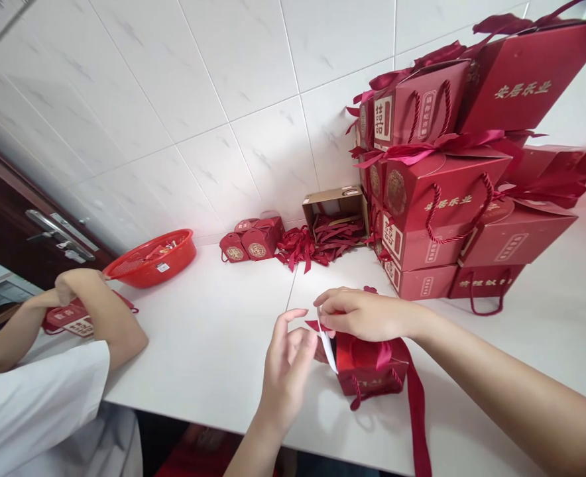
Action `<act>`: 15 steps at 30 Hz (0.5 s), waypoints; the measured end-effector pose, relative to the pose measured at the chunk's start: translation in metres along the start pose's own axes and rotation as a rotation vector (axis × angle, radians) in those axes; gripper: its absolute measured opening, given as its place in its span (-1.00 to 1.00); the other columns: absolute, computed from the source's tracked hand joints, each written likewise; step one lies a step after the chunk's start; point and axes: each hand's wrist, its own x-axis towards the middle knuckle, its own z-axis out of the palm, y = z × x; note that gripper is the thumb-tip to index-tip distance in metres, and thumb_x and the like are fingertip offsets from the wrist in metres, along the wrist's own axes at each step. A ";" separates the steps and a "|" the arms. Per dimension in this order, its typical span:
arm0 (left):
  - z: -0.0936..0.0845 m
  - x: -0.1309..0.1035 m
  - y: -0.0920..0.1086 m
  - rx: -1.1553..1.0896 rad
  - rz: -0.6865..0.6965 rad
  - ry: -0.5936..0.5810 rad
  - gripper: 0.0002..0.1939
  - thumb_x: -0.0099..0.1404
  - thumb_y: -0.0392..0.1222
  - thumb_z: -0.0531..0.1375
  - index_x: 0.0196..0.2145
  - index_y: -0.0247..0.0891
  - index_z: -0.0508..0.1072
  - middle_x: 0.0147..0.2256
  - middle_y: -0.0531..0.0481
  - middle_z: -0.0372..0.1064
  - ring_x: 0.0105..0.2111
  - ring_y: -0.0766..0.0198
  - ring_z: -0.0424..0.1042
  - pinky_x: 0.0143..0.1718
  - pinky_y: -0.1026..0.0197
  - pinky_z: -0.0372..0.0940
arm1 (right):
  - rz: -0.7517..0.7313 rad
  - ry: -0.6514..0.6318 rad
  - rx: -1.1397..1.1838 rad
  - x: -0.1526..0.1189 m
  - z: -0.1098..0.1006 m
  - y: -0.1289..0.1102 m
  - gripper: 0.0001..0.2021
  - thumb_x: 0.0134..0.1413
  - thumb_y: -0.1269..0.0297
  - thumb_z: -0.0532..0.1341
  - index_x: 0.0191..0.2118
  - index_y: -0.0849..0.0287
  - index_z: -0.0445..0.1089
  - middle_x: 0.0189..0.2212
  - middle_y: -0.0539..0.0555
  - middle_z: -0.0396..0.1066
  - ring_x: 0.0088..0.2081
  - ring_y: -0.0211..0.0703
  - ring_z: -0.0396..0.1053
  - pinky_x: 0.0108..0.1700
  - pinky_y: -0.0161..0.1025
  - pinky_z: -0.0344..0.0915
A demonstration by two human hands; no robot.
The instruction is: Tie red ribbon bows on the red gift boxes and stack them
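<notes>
A small red gift box with twisted cord handles sits on the white table, below and between my hands. A long red ribbon runs from it down over the table's front edge. My right hand is bent over the box's top, its fingers closed on the white-edged flap at the left side. To the left of this flap is my left hand, its fingers curved and apart, with nothing seen between them.
Large red gift boxes are stacked at the right. Along the wall lie small red boxes, loose ribbons and an open carton. At left, a person's arms reach over a red box near a red basket.
</notes>
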 end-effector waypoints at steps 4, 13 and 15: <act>0.002 0.007 0.003 -0.106 -0.079 -0.103 -0.71 0.32 0.05 0.05 -0.38 -0.24 0.29 -0.41 0.01 0.36 -0.43 0.31 0.34 -0.33 0.25 0.29 | -0.071 -0.029 -0.068 -0.001 0.004 -0.002 -0.72 0.18 0.28 0.02 -0.48 0.13 0.38 -0.11 0.10 0.41 0.03 0.08 0.28 0.08 0.04 0.09; -0.088 0.023 -0.050 0.700 -0.073 0.268 -0.80 0.10 -0.10 0.17 -0.59 -0.21 0.33 -0.58 0.03 0.24 -0.52 0.21 0.27 -0.44 0.20 0.17 | -0.004 0.444 -0.236 -0.057 -0.021 -0.012 -0.75 0.20 0.10 0.08 -0.22 0.05 0.45 -0.13 0.14 0.42 -0.06 0.07 0.33 -0.05 -0.03 0.21; -0.097 0.025 -0.055 0.729 -0.015 0.364 -0.86 0.08 -0.08 0.19 -0.49 -0.20 0.38 -0.44 -0.03 0.32 -0.36 0.10 0.33 -0.31 0.13 0.23 | 0.113 0.477 -0.178 -0.076 -0.019 -0.002 -0.74 0.14 0.03 0.14 -0.19 0.02 0.45 -0.17 0.13 0.45 -0.14 0.06 0.38 -0.16 -0.09 0.25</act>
